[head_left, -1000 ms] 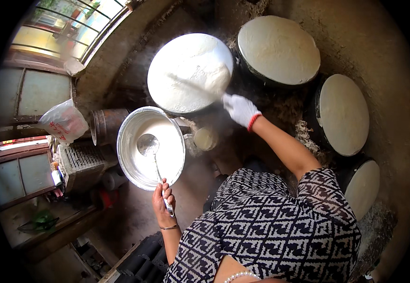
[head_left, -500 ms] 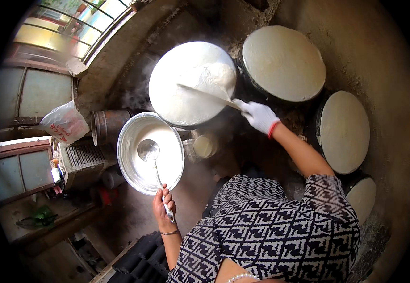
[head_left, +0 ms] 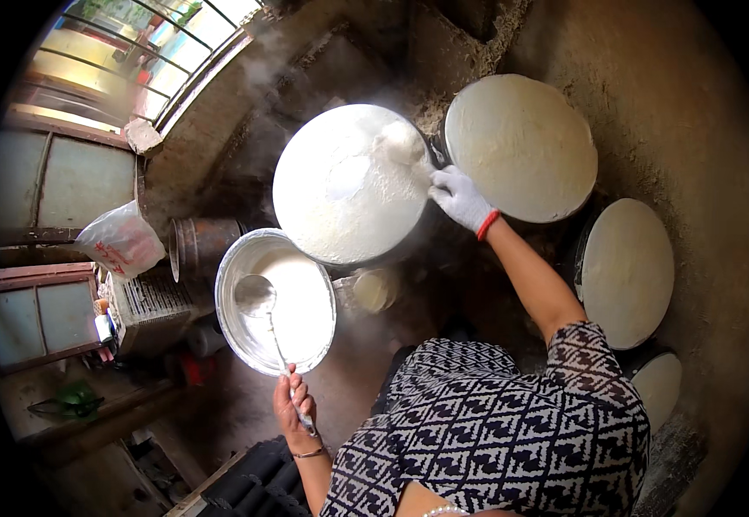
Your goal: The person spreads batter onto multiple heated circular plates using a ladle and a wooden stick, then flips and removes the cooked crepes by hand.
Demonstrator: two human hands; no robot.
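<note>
My left hand [head_left: 294, 405] is closed round the handle of a metal ladle [head_left: 255, 295]. The ladle's bowl rests over white batter [head_left: 297, 297] in a round metal basin [head_left: 228, 336]. At the right edge of a steaming round griddle [head_left: 385, 257] is my right hand [head_left: 461, 196], in a white glove with a red cuff. Its fingers look curled round the grip of a pale batter spreader, whose blade barely stands out from the white. A white batter layer [head_left: 340, 194] covers the griddle, with a thicker patch at its far right.
Another white-covered round griddle [head_left: 521, 146] stands close beyond my right hand. Two more, a griddle [head_left: 629, 271] and a smaller-looking one [head_left: 657, 388], line the right wall. A rusty metal bucket [head_left: 202, 246] and a plastic bag [head_left: 123, 241] are left of the basin.
My right hand has moved farther along the griddle's right edge, and the spreader no longer lies across the middle. The ladle's bowl has shifted slightly left in the basin. The whole view has tilted up.
</note>
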